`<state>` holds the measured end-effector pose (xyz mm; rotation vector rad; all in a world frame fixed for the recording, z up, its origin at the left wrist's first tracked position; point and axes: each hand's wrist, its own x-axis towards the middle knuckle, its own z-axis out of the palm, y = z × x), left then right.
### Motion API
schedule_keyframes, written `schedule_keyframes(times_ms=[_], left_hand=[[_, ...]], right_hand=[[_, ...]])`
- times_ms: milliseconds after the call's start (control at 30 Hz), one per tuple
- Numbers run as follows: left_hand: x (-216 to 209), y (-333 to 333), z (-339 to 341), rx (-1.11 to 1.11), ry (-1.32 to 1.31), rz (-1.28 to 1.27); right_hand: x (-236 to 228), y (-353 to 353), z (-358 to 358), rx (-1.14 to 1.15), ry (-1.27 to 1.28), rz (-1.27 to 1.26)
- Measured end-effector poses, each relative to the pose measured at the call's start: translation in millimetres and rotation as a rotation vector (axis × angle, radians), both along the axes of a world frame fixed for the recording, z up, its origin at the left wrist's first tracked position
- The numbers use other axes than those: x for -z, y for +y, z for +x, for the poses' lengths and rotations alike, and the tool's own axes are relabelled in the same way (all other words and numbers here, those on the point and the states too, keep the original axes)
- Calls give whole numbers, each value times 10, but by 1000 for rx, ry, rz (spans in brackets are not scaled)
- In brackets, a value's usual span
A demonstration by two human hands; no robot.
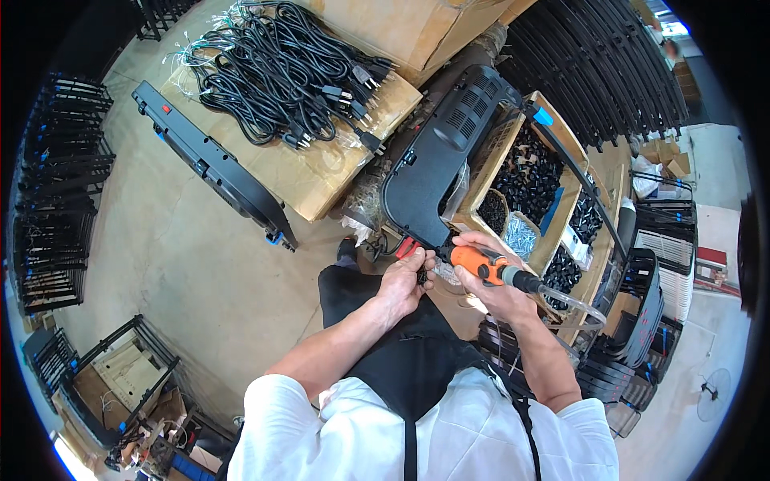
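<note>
The black housing (425, 172) runs lengthwise in front of the person, its near end between their hands. The right hand (496, 282) is wrapped around an orange power driver (479, 263), whose tip points at that end. The left hand (405, 280) has its fingertips gathered by the red part (407, 247) at the housing's near edge; whether they clamp it I cannot tell. Right of the housing, the parts bin's (479, 192) rim crowds close; left of it, the corded cardboard box (321, 192) narrows the space, with broader concrete floor (208, 280) beyond.
</note>
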<state>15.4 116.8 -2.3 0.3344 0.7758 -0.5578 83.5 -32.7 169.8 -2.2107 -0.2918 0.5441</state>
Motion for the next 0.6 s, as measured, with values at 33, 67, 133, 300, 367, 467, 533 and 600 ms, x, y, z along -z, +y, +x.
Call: schedule_keyframes(times_ms=[33, 67, 133, 300, 367, 467, 533, 600], left_hand=[[-13, 12, 29, -9, -5, -18], [-27, 25, 51, -10, -8, -18], [-72, 52, 72, -52, -18, -74], [-191, 109, 156, -148, -1, -154], [-210, 142, 173, -160, 2, -158], [-225, 195, 182, -157, -8, -234], [-229, 199, 198, -184, -17, -280], [-216, 216, 243, -202, -28, -255]], right_hand=[[-1, -18, -33, 0, -4, 0], [1, -59, -110, 45, -12, 51], [-18, -101, -171, 89, -5, 225], [77, -95, -150, 26, -26, 276], [73, -68, -129, -2, -46, 265], [75, -4, -106, -18, -61, 317], [104, 49, -62, -52, -123, 278], [74, 160, -31, -35, -102, 292]])
